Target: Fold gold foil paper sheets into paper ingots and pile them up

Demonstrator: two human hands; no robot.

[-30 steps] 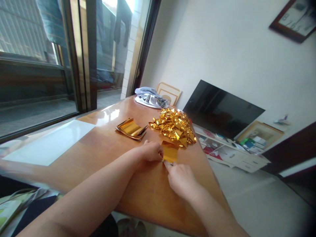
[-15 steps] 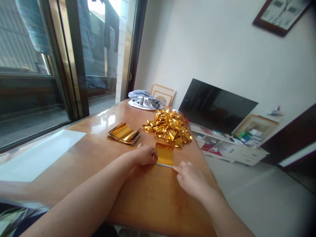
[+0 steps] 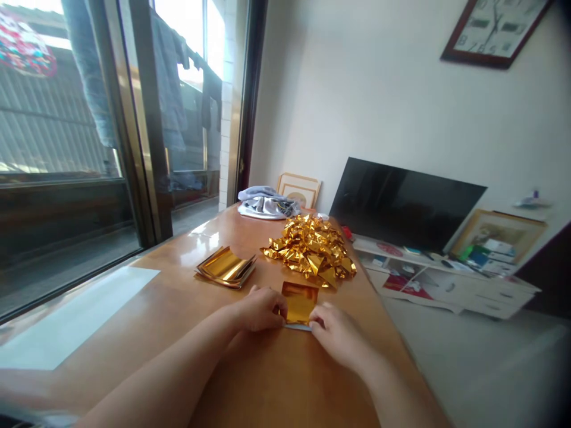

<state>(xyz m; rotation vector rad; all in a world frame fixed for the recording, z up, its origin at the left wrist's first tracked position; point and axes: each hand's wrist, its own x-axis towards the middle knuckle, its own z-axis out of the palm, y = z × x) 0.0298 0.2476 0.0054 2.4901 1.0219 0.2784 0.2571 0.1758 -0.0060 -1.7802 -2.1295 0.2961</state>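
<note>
A sheet of gold foil paper lies on the wooden table between my hands, its near edge turned up into a narrow pale strip. My left hand pinches the sheet's near left corner. At the near right corner my right hand has its fingers closed on the edge. Beyond and to the left is a stack of gold foil sheets with curled edges. Behind the sheet rises a heap of folded gold foil pieces.
The wooden table runs away from me, its right edge dropping to the floor. A white sheet lies at the left. Folded cloth sits at the far end. A television and low white cabinet stand beyond.
My right hand has gone from an extended finger at the sheet's corner to a closed grip on its edge. My left hand stays at its corner. The view has tilted up slightly.
</note>
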